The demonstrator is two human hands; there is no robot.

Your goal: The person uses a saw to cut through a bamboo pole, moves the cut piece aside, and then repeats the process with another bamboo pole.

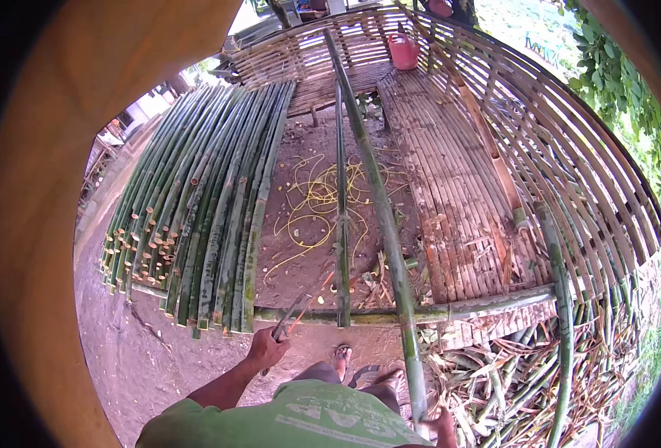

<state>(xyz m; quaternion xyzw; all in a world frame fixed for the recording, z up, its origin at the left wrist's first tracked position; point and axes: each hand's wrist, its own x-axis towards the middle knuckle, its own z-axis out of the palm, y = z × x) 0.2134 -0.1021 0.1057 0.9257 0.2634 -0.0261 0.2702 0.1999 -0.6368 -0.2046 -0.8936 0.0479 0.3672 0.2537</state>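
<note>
My left hand (268,349) is closed around a long, narrow dark tool (292,315) with a thin orange strip along it, slanting up and away. At the bottom of the view, my right hand (442,430) grips the near end of a long green bamboo pole (379,198). This pole runs away from me to the far railing, crossing over a horizontal bamboo crosspiece (360,317). Just left of it, a shorter bamboo pole (342,224) lies across the same crosspiece.
Many cut bamboo poles (218,194) are stacked at left. A yellow hose (319,187) lies coiled on the dirt. A slatted bamboo bench (457,179) stands at right with a red bucket (404,52) at its far end. Split bamboo scraps (510,381) pile up at lower right.
</note>
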